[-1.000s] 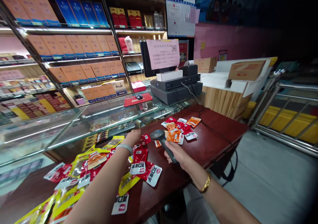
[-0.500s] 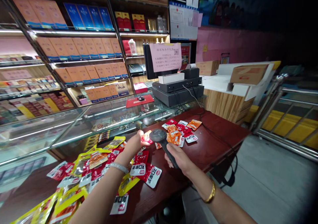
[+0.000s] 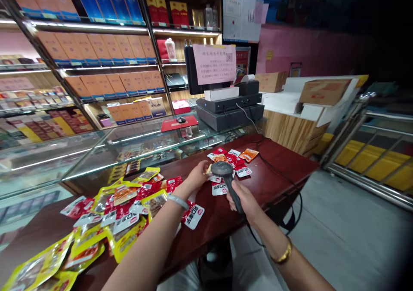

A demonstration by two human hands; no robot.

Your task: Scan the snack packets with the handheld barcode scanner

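Note:
My right hand (image 3: 243,200) is wrapped around the handle of a black handheld barcode scanner (image 3: 222,169), its head tilted over the table. Just left of the scanner head is my left hand (image 3: 199,177), fingers bent at the pale edge of a small snack packet (image 3: 209,170), mostly hidden behind the scanner. Beyond and beneath the scanner lies a small group of red-and-white and orange snack packets (image 3: 235,157). A larger heap of red, orange and yellow-edged snack packets (image 3: 124,215) spreads to the left, partly covered by my left forearm.
The dark red table (image 3: 277,166) abuts a glass display counter (image 3: 106,153). A monitor with a pink notice (image 3: 215,65) and a black cash drawer (image 3: 230,118) stand behind. A scanner cable (image 3: 300,207) loops off the table's right side. A metal railing (image 3: 371,153) is at right.
My left hand has moved right and away from me, to the smaller packet group. A red-and-white packet now lies beside the scanner handle. The scanner has shifted slightly right; the red glow is gone.

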